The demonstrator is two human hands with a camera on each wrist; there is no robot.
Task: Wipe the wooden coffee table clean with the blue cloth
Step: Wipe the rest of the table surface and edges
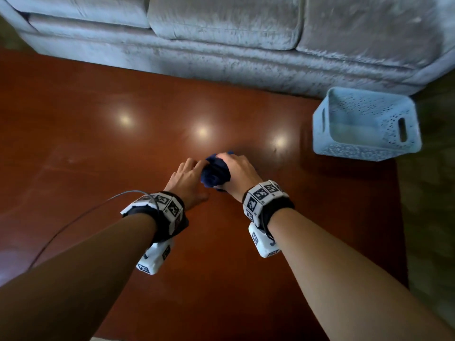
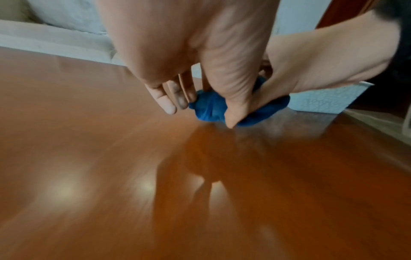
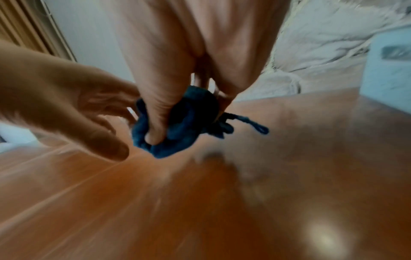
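Pale grey velvety sofa (image 1: 221,33) along the far side. Light blue perforated basket (image 1: 366,124) with slot handles, parked at the table's right far corner.

The right hand (image 1: 236,168) covers much of the bunched cloth (image 1: 216,174). Both wrist views are motion-blurred. The sofa (image 1: 221,33) runs off the head view's top edge; the basket's (image 1: 366,124) contents are indistinct.

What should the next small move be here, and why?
Probably press the bunched blue cloth flat onto the wooden coffee table and begin a stroke. The right hand grips it in a tight wad, so little fabric would meet the wood; the left hand, fingers extended beside it, could help spread it.
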